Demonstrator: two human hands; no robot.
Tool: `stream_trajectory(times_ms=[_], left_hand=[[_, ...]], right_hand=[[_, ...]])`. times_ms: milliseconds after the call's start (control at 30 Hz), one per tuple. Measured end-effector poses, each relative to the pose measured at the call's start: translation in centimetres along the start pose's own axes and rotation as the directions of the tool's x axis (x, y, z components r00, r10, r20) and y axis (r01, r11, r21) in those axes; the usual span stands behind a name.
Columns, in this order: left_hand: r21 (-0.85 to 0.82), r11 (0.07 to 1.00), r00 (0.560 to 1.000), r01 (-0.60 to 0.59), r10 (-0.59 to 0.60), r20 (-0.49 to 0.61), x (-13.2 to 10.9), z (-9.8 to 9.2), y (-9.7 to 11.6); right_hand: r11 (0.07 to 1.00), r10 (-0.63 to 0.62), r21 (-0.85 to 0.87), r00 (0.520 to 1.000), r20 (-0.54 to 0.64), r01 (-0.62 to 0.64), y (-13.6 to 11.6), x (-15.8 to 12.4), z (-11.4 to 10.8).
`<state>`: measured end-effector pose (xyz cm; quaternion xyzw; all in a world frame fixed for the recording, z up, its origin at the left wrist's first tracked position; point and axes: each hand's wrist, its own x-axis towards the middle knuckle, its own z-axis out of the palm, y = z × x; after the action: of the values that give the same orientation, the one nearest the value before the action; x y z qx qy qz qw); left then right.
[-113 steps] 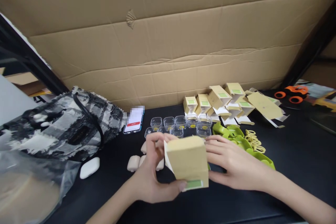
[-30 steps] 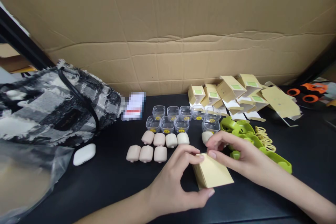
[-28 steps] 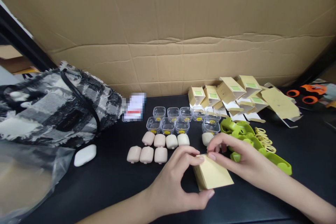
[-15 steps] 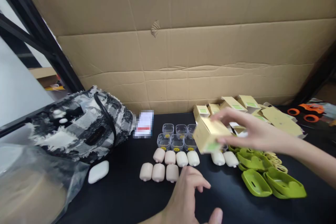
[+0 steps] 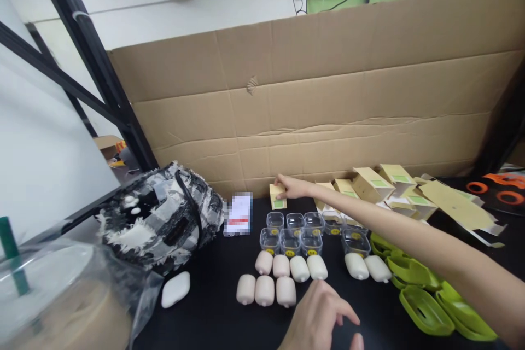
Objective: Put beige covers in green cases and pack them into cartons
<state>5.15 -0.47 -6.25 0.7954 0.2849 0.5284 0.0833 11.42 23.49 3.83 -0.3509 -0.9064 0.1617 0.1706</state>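
Observation:
My right hand (image 5: 294, 188) reaches far back across the black table (image 5: 213, 317) and grips a small folded kraft box with a green label (image 5: 278, 197). The box stands at the foot of the cardboard wall (image 5: 311, 104), left of a row of similar boxes (image 5: 371, 183). My left hand (image 5: 324, 317) hovers low at the front with its fingers loosely apart, holding nothing. It is just in front of two rows of beige pods (image 5: 283, 276). Small clear cups (image 5: 292, 229) stand behind the pods.
Green plastic trays (image 5: 426, 303) lie at the right under my right forearm. A black-and-white woven bag (image 5: 159, 219), a phone (image 5: 239, 213), a white earbud case (image 5: 175, 289) and a plastic-bagged cup (image 5: 45, 290) are at the left. Black frame bars (image 5: 98, 71) rise behind.
My right hand carried the closed box from the front of the table to the back wall. My left hand let go of it and stayed low. The camera tilted up.

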Motion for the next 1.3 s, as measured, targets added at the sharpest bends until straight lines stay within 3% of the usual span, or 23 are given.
stream_trajectory(times_ms=[200, 533, 633, 800, 967, 1133, 1300], left_hand=[[0.009, 0.999, 0.986, -0.032, 0.03, 0.165, 1.3, -1.6, 1.0], [0.03, 0.999, 0.966, -0.044, 0.035, 0.257, 2.1, -1.8, 2.0], [0.042, 0.999, 0.939, -0.017, 0.002, 0.345, 2.1, -1.9, 2.3], [0.063, 0.998, 0.902, -0.03, 0.0, 0.431, 2.1, -1.8, 2.4], [0.068, 0.997, 0.895, -0.039, 0.004, 0.446, 2.4, -1.9, 2.5], [0.067, 0.998, 0.889, -0.02, -0.013, 0.457, 2.7, -2.0, 2.5], [0.021, 1.0, 0.892, 0.009, -0.017, 0.452, 2.5, -2.0, 2.4]], right_hand=[[0.999, -0.009, -0.035, 0.997, -0.078, 0.006, 0.1, -4.0, -2.3], [0.998, -0.06, -0.03, 0.998, -0.007, 0.059, -2.4, -20.7, -8.0], [0.999, -0.027, -0.034, 1.0, -0.007, 0.027, -2.5, -25.1, -8.3], [0.99, 0.109, -0.068, 0.982, -0.156, -0.12, -1.4, -30.7, -7.1], [0.98, 0.141, -0.104, 0.962, -0.235, -0.169, -1.5, -32.7, -4.6], [0.966, 0.126, -0.174, 0.935, -0.33, -0.192, -1.5, -31.6, -3.2], [0.978, 0.157, -0.099, 0.962, -0.225, -0.183, -0.5, -29.9, -4.1]])
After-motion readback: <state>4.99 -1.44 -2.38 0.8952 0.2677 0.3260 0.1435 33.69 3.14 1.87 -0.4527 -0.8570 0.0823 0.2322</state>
